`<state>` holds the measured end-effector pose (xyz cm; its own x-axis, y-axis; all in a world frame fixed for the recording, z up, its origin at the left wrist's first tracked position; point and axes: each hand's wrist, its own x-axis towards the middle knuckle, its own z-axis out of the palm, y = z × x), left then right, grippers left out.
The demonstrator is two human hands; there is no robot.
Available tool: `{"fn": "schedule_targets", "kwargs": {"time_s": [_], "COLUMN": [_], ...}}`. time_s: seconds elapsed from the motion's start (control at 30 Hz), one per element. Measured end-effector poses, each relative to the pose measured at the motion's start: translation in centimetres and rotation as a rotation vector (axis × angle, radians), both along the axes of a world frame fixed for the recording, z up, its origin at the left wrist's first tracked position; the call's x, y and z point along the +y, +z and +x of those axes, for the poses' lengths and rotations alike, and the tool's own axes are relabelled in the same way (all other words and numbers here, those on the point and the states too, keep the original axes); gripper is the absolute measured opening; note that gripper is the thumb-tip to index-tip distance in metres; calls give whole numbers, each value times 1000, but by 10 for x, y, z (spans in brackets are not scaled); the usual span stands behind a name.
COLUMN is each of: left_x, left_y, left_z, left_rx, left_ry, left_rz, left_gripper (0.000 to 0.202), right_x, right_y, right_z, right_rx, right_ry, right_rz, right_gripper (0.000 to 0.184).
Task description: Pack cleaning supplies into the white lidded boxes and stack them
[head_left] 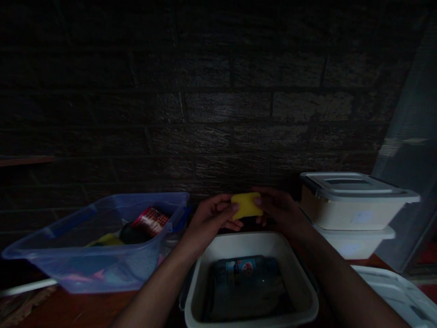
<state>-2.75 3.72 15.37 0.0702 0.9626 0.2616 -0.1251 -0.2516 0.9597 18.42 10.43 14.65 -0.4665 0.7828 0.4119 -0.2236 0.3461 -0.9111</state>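
A small yellow sponge-like block [246,205] is held up between both hands, above the far rim of a white plastic bin [235,240]. My left hand [215,214] pinches its left end, thumb on the near face. At its right end my right hand [276,205] grips it the same way; the fingers behind it are partly hidden. Inside the white bin lies a clear plastic bottle [252,282] on its side, with a blue, white and red label. The bin's dark bottom is hard to make out.
To the left stands a translucent blue tub [112,273] holding a red patterned can [152,222], something yellow and other items. Two lidded white boxes [360,214] are stacked at right, near a loose white lid [396,291]. A dark brick wall [225,109] rises behind the wooden table [92,312].
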Motion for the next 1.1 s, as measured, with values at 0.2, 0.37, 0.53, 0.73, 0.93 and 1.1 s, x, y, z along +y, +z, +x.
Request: {"fn": "schedule_targets", "kwargs": {"time_s": [0.2,0.37,0.53,0.73,0.93,1.1], "left_x": [0,-1,-5,-2,2,1], "left_y": [1,1,5,3,-3,-2], "left_z": [-1,0,-1,-3,-3,-2], "left_rx": [-11,-64,-120,-117,-61,-35], "left_ry": [107,57,-66,-115,-67,-74], "left_rz": [-7,-58,-7,20,61,86], "left_gripper": [53,41,38,40,38,38], "right_x": [-4,-4,-11,-9,-1,-3], "right_y": [-3,0,6,5,-2,-1], "right_z": [-1,-1,-1,0,-1,-2], "right_rx": [15,-57,-62,-56,-58,-69], "right_ry": [132,114,33,57,84,73], "right_rz": [45,12,-54,-49,21,-19], "right_gripper": [58,45,43,45,44,42]}}
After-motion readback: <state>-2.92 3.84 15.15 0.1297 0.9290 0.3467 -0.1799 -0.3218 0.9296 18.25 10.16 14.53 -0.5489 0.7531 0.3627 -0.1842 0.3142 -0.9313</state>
